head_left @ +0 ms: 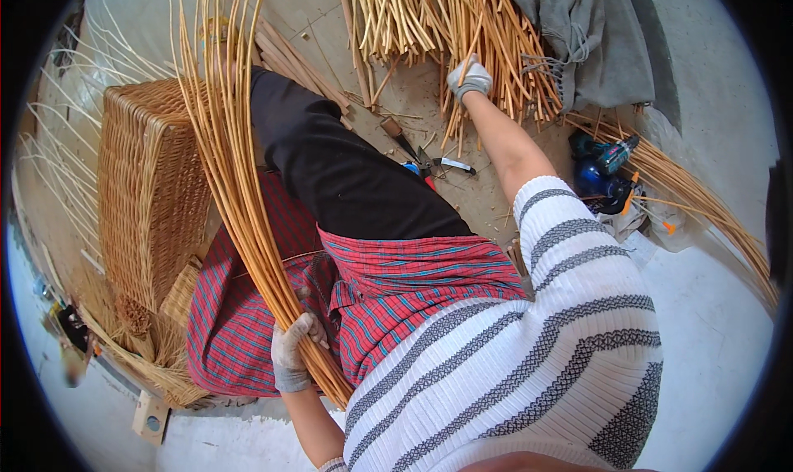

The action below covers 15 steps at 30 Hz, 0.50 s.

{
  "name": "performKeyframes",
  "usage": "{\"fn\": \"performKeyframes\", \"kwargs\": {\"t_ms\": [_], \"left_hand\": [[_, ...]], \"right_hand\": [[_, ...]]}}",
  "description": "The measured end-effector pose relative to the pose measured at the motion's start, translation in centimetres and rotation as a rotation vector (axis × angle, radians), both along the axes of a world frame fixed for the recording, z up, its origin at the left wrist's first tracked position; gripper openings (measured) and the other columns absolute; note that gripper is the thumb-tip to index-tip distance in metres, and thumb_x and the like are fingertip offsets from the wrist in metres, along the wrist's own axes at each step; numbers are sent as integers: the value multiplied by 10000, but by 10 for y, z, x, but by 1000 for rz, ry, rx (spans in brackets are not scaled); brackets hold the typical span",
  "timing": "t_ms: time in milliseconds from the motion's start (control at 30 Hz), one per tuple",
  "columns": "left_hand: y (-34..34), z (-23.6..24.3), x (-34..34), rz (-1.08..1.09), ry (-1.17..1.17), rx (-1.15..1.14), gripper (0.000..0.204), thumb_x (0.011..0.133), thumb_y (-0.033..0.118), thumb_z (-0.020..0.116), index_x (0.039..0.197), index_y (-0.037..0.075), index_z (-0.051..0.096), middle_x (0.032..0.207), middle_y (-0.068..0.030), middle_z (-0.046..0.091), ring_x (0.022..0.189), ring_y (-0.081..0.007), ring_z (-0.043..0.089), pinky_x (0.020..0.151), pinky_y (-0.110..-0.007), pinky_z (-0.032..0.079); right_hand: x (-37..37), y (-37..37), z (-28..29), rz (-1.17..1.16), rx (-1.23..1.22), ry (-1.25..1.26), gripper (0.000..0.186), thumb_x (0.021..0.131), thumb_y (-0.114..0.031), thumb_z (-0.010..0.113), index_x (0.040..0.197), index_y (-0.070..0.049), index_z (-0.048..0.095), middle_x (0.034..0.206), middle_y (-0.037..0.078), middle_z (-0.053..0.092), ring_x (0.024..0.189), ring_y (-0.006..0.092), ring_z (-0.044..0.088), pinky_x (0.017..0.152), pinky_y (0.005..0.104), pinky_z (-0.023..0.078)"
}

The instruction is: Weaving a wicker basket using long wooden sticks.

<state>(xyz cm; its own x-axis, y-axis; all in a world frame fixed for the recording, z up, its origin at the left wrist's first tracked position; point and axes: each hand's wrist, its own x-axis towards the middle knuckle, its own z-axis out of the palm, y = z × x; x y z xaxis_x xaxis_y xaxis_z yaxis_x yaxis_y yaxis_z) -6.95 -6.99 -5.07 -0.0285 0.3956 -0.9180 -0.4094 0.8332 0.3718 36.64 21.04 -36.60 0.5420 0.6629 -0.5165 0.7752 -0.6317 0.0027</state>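
While left hand (pixel 293 348) grips willow rod bundle (pixel 239 191) (gloved), right hand (pixel 469 77) closes on rod pile (pixel 462 26) on floor

Grey-gloved hands (pixel 291 350), striped white sleeves (pixel 570 249)

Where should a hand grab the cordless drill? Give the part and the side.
Grip the drill by its handle, coming from the right side above it. It lies on its side on the floor beside the blue bottle, so the left is crowded. Loose canes lie close by. The right hand is in the cane pile.
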Motion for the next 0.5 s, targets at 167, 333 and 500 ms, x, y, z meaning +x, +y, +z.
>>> {"fn": "performKeyframes", "kwargs": {"t_ms": [167,333,500], "left_hand": [[1,-5,-2,23,-52,22,625,812,147,708,1370,8,463,681,-32,505,553,-146,522,502,-307,499],[4,-5,-2,-9,-52,6,635,809,154,709,1376,19,457,687,-27,506,558,-143,518,505,-308,497],[-5,-3,-5,29,-54,9,639,802,149,705,1377,23,454,688,-27,504,562,-143,517,512,-308,493]], "right_hand": [[60,-9,-27,38,74,170,472,924,-276,536,1297,7,480,1023,279,660,926,351,703,748,435,584],[88,-8,-47,-578,117,1012,571,948,-222,575,1429,16,379,923,216,693,742,256,676,578,366,545],[35,-6,-28,-107,44,513,463,919,-321,636,1240,1,546,1032,174,694,862,271,680,741,369,555]]}}
